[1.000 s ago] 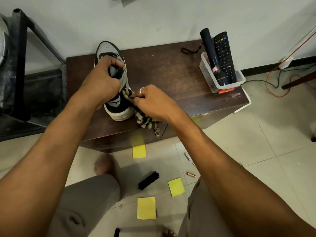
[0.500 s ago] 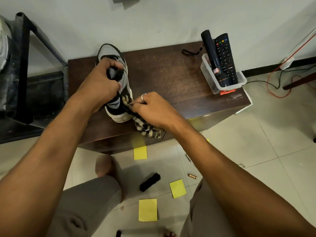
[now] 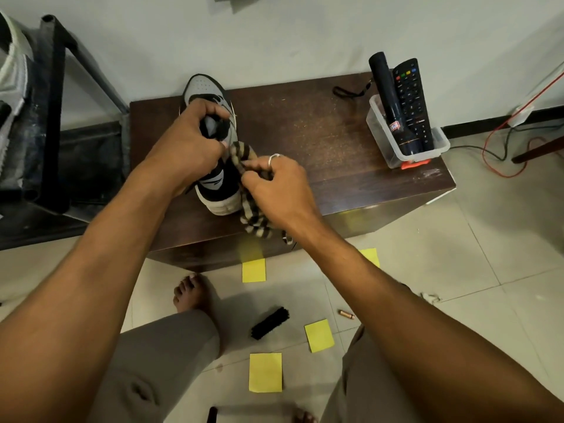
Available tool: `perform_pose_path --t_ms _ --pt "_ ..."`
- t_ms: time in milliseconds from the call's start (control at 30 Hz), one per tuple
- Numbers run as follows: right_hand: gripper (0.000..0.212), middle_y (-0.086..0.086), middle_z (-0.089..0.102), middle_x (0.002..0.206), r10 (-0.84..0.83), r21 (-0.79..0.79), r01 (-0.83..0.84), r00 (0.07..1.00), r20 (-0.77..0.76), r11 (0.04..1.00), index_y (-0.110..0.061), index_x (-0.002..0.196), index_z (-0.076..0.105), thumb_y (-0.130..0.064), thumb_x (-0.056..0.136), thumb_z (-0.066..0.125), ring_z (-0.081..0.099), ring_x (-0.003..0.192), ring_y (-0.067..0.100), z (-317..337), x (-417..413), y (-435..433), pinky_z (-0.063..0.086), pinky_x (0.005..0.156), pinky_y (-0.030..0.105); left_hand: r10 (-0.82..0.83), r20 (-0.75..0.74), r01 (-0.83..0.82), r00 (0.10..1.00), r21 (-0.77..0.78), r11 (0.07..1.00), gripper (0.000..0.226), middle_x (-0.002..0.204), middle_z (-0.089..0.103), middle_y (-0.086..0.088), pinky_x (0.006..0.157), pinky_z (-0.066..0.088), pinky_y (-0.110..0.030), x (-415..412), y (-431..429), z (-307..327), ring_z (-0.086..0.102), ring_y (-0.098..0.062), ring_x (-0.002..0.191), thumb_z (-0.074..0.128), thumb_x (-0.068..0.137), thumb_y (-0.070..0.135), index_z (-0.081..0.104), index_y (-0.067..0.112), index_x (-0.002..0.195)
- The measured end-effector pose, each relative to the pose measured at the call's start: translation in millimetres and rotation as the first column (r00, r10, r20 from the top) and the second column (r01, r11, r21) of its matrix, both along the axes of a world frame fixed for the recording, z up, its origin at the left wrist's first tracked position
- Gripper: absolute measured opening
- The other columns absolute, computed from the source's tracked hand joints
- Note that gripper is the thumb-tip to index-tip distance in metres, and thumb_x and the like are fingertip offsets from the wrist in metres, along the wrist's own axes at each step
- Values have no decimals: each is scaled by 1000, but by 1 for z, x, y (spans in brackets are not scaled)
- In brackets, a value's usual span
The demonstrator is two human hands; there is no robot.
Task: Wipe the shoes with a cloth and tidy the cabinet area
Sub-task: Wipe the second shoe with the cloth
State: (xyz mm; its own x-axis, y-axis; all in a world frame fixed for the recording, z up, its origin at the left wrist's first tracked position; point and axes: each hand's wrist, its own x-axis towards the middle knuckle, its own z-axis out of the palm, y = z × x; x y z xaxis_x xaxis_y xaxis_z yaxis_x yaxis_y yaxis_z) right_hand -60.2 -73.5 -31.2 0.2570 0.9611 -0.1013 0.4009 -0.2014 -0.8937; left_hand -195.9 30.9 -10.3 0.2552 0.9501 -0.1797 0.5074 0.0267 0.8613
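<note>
1. The left hand (image 3: 186, 145) grips the shoe (image 3: 217, 186) at its collar, on the left end of the cabinet (image 3: 335, 141) top. The shoe looks light and stiff-soled, so that hold suits.
2. The striped cloth (image 3: 255, 222), soft and limp, hangs over the cabinet's front edge.
3. The right hand (image 3: 279, 190) pinches the cloth, bunched.

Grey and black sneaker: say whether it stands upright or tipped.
Upright: the grey and black sneaker sits sole-down on the dark wooden cabinet, left hand gripping its tongue.
</note>
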Motion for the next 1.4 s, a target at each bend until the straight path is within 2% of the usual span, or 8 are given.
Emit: perform_pose_path --t_ms 200,333,533,700,767,933,1100,1400 --pt "32 -6 71 119 152 -88 -153 988 -14 984 -21 123 74 -22 92 67 63 104 2 -1 -5 -2 48 89 16 21 -9 -21 1000 7 1000 45 112 61 17 93 57 -43 -5 2 -2 61 -5 101 66 88 6 58 46 106" --pt "21 -18 74 97 99 -78 -108 989 -113 991 -22 106 81 -19 89 70 67 88 -3 -3 16 2 54 82 21 -1 -33 1 999 -2 1000 43 111 61 14 89 59 -48 -3 3 -2 63 -13 96 68 87 10 58 47 107" --pt "34 0 64 127 65 7 -65 997 -47 998 -21 133 68 -21 99 62 58 114 2 -20 0 14 46 97 13 5 -51 -5 999 9 1000 46 115 61 15 92 57 -42 -3 5 -4 62 -9 104 66 86 8 59 46 110" --pt "31 -8 73 117 206 -105 -214 975 -81 971 -20 125 73 -16 95 64 68 103 1 -8 15 3 55 94 25 -4 -100 8 995 39 999 48 112 60 14 87 56 -38 3 4 -6 62 -16 103 65 83 6 57 46 107" --pt "28 -26 72 98 233 -164 -254 962 -139 953 -17 120 75 -12 95 65 64 84 -14 -5 21 -5 49 80 13 -4 -112 9 994 42 999 48 107 60 16 84 58 -41 4 2 -4 64 -18 95 63 82 6 58 48 105" --pt "29 -7 73 120 146 -161 -185 963 -229 969 -20 123 74 -15 96 66 63 102 -5 -15 15 -28 47 92 15 107 -20 -103 994 130 986 50 123 63 11 85 44 -9 7 -25 2 61 -9 110 68 88 19 53 41 129" --pt "30 1 72 123 -33 -85 -1 920 -391 996 -11 128 70 -11 99 62 66 114 9 -13 11 -40 50 101 21 325 51 -328 944 205 922 82 142 55 0 107 45 -29 5 -74 -8 53 -14 128 78 81 49 39 23 148" --pt "22 8 75 111 -186 -200 89 820 -542 976 -21 106 70 -17 106 47 70 102 23 -2 20 -79 54 93 39 364 -189 -343 912 132 930 59 138 60 -14 103 46 -43 18 -109 9 56 -36 127 61 97 44 46 16 146"
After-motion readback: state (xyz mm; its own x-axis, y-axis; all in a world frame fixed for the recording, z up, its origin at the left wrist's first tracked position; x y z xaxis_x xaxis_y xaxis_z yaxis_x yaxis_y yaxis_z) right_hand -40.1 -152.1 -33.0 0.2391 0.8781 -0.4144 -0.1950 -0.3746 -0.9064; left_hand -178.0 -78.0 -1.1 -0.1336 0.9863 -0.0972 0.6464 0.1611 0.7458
